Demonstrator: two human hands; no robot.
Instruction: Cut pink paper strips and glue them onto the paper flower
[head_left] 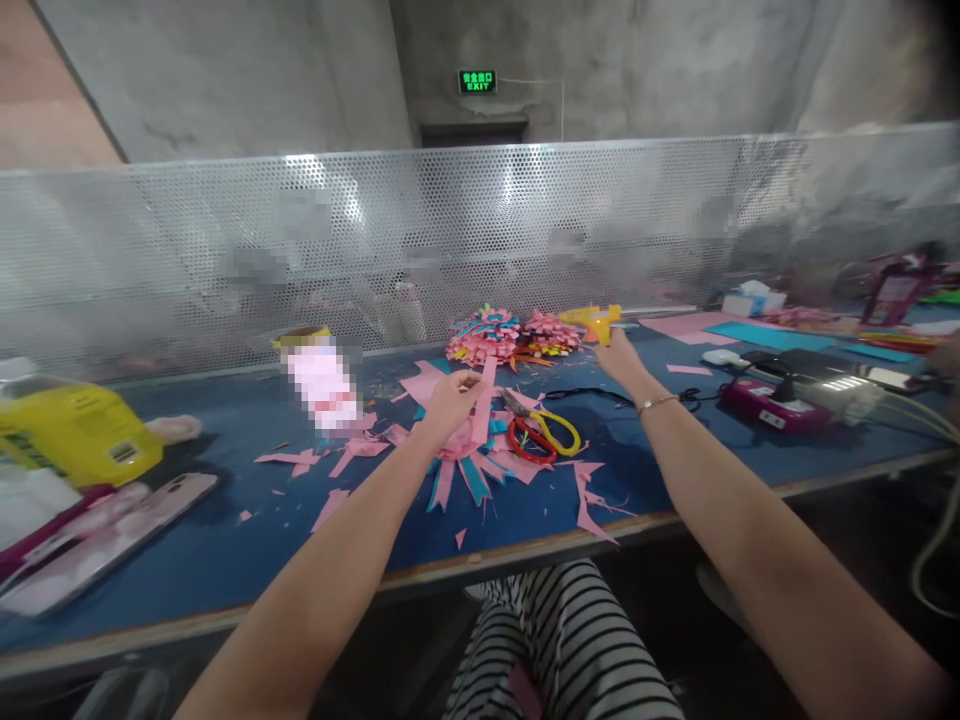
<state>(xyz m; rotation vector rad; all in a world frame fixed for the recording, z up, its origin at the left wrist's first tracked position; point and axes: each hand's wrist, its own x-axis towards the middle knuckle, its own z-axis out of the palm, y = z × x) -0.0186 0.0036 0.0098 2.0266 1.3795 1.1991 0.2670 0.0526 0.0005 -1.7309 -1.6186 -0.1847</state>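
My left hand (450,402) is closed, its fingertips pinching a pink paper strip (486,405) that stands upright. Below it lies a rosette-like spread of pink and blue paper strips (471,478) with notched ends. My right hand (616,352) grips a yellow glue gun (600,322), whose nozzle points left toward two bushy pink paper pompoms. One pompom (480,338) shows pink and blue strips; the other (551,335) has yellow and red in it. Scissors (541,435) with red and yellow handles lie beside the strips, between my hands.
Paper scraps (592,505) litter the blue table (255,540). A perforated metal screen (360,250) runs along the back. On the left are a phone (112,545) and a yellow bottle (90,432); on the right, a purple power strip (776,405) with cords and a tissue box (754,300).
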